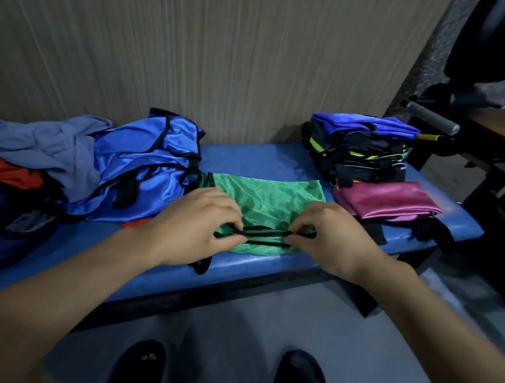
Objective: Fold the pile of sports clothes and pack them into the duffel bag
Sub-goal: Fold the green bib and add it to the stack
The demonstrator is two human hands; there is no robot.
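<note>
both hands (266,230) pinching green vest (268,200) black edge, near bench (232,267) front rim

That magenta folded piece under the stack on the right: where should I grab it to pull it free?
Pinch the magenta garment at its exposed near-right edge, coming from the front of the bench. Its back-left part seems to be pinned under the folded stack, so steady the stack while you slide it out.
</note>
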